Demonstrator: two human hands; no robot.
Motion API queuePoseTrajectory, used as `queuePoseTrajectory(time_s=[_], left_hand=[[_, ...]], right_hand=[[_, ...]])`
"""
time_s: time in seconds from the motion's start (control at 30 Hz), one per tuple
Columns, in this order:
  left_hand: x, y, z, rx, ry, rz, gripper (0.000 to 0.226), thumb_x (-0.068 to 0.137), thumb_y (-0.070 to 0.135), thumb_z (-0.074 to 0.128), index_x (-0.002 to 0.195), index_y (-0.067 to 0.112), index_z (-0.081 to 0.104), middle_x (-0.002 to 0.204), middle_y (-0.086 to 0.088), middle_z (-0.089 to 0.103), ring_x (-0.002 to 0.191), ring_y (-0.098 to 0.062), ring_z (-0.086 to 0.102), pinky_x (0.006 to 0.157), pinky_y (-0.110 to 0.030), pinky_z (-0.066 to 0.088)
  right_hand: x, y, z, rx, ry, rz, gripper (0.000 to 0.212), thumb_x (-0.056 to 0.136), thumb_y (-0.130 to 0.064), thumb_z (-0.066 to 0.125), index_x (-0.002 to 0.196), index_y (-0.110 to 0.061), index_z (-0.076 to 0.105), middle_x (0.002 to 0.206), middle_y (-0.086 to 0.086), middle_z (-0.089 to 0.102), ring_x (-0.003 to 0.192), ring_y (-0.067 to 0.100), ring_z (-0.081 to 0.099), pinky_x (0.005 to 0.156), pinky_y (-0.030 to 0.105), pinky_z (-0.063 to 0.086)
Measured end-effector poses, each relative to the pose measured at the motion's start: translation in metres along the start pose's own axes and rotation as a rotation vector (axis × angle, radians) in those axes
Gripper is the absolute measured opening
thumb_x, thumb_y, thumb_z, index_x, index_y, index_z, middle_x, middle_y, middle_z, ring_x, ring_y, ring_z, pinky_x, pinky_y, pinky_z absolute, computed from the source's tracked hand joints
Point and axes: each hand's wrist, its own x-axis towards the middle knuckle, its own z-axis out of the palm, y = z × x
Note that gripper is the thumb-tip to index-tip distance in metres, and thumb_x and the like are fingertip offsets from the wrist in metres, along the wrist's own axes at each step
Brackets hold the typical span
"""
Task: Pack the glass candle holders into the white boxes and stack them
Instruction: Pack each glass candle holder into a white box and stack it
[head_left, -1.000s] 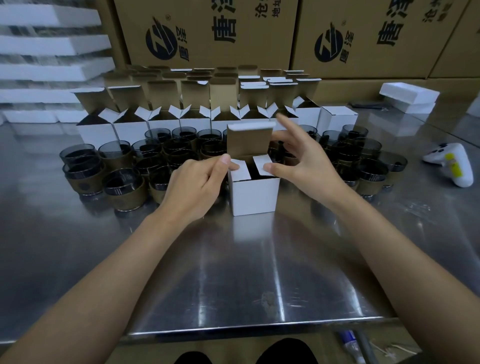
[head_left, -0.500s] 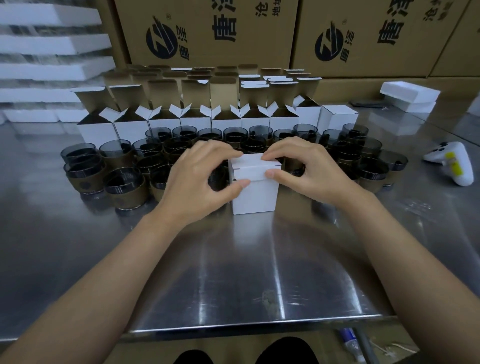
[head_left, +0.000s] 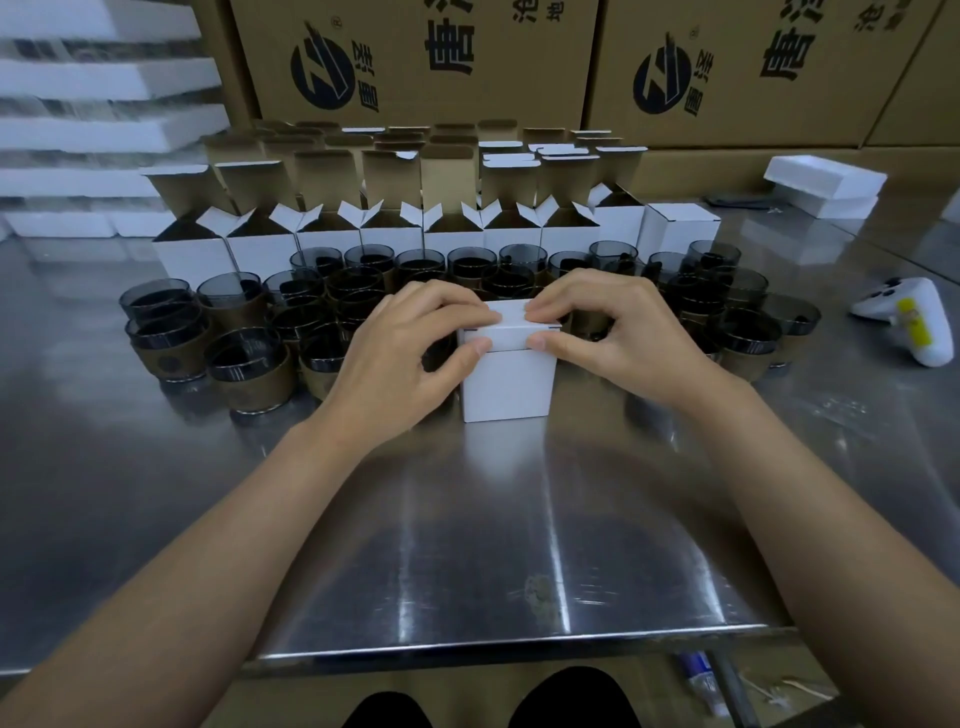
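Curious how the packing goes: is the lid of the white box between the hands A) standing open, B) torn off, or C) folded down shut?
C: the white box has its lid folded flat on top, with the left hand and right hand pinching its front edge.

The near steel table (head_left: 467, 545) gives you free passage; candle holders (head_left: 249, 364) and open boxes (head_left: 270, 244) obstruct the far side.

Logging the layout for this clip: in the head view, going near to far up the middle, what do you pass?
Steel table → single white box → glass candle holders → row of open white boxes → brown cartons.
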Motion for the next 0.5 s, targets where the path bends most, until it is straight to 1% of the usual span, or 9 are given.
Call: queuePoseTrajectory(time_s=[0.1, 0.2, 0.23, 0.3, 0.33, 0.4, 0.43, 0.47, 0.5], left_hand=[[-0.001, 0.001, 0.001, -0.047, -0.008, 0.035, 0.023, 0.094, 0.027, 0.055, 0.103, 0.015, 0.073, 0.106, 0.004, 0.063, 0.101, -0.016, 0.055, 0.084, -0.044, 0.045], [0.0, 0.003, 0.0, -0.101, -0.015, -0.008, 0.032, 0.094, 0.03, 0.05, 0.094, 0.012, 0.076, 0.101, 0.005, 0.063, 0.096, -0.016, 0.054, 0.083, -0.043, 0.045], [0.001, 0.003, 0.0, -0.113, -0.012, -0.015, 0.034, 0.095, 0.031, 0.048, 0.092, 0.011, 0.076, 0.1, 0.006, 0.063, 0.095, -0.016, 0.053, 0.083, -0.043, 0.044], [0.003, 0.005, 0.001, -0.123, -0.004, -0.023, 0.038, 0.096, 0.031, 0.046, 0.091, 0.01, 0.076, 0.098, 0.005, 0.062, 0.095, -0.016, 0.052, 0.084, -0.042, 0.044], [0.003, 0.006, 0.001, -0.12, 0.002, -0.023, 0.038, 0.097, 0.031, 0.044, 0.092, 0.01, 0.077, 0.099, 0.004, 0.062, 0.095, -0.016, 0.052, 0.083, -0.042, 0.044], [0.001, 0.005, 0.0, -0.083, 0.025, -0.005, 0.04, 0.099, 0.029, 0.04, 0.097, 0.012, 0.077, 0.1, 0.002, 0.062, 0.096, -0.018, 0.053, 0.082, -0.041, 0.045], [-0.001, 0.004, 0.0, -0.052, 0.039, 0.01, 0.042, 0.1, 0.028, 0.037, 0.1, 0.011, 0.076, 0.101, 0.0, 0.063, 0.097, -0.019, 0.054, 0.081, -0.041, 0.045], [-0.003, 0.003, 0.0, -0.027, 0.053, 0.021, 0.043, 0.1, 0.027, 0.034, 0.105, 0.009, 0.074, 0.103, -0.001, 0.063, 0.098, -0.019, 0.054, 0.08, -0.04, 0.045], [-0.003, 0.002, 0.001, -0.014, 0.069, 0.022, 0.045, 0.101, 0.026, 0.031, 0.109, 0.008, 0.071, 0.104, -0.003, 0.063, 0.099, -0.02, 0.055, 0.08, -0.039, 0.045]], right_hand=[[-0.001, 0.0, 0.0, -0.006, -0.053, -0.005, 0.012, 0.083, -0.017, 0.075, 0.091, -0.008, 0.078, 0.103, 0.002, 0.07, 0.098, 0.014, 0.063, 0.09, 0.032, 0.049], [0.0, 0.0, -0.001, 0.012, -0.104, 0.017, 0.013, 0.085, -0.019, 0.074, 0.092, -0.009, 0.079, 0.109, 0.0, 0.069, 0.103, 0.012, 0.058, 0.092, 0.028, 0.046], [0.0, 0.001, -0.003, 0.008, -0.115, 0.021, 0.015, 0.084, -0.022, 0.074, 0.092, -0.011, 0.079, 0.113, -0.002, 0.068, 0.106, 0.01, 0.056, 0.094, 0.027, 0.044], [0.001, 0.003, -0.004, -0.058, -0.122, 0.013, 0.022, 0.083, -0.033, 0.074, 0.094, -0.015, 0.077, 0.12, -0.005, 0.064, 0.114, 0.011, 0.052, 0.104, 0.033, 0.037], [0.0, 0.005, -0.003, -0.133, -0.121, 0.007, 0.028, 0.082, -0.041, 0.073, 0.098, -0.018, 0.075, 0.125, -0.006, 0.061, 0.121, 0.013, 0.048, 0.111, 0.038, 0.029], [-0.001, 0.007, 0.001, -0.321, -0.15, 0.025, 0.052, 0.08, -0.058, 0.066, 0.12, -0.026, 0.066, 0.136, -0.008, 0.052, 0.137, 0.016, 0.034, 0.12, 0.046, 0.004], [-0.002, 0.008, 0.004, -0.383, -0.184, 0.054, 0.065, 0.079, -0.066, 0.062, 0.132, -0.029, 0.057, 0.141, -0.009, 0.048, 0.142, 0.015, 0.025, 0.119, 0.05, -0.008], [-0.003, 0.009, 0.006, -0.417, -0.215, 0.08, 0.073, 0.078, -0.07, 0.058, 0.139, -0.031, 0.049, 0.142, -0.01, 0.046, 0.145, 0.013, 0.018, 0.117, 0.053, -0.014], [-0.003, 0.009, 0.009, -0.431, -0.236, 0.092, 0.076, 0.079, -0.07, 0.057, 0.143, -0.032, 0.044, 0.142, -0.011, 0.046, 0.146, 0.012, 0.015, 0.115, 0.055, -0.017]])
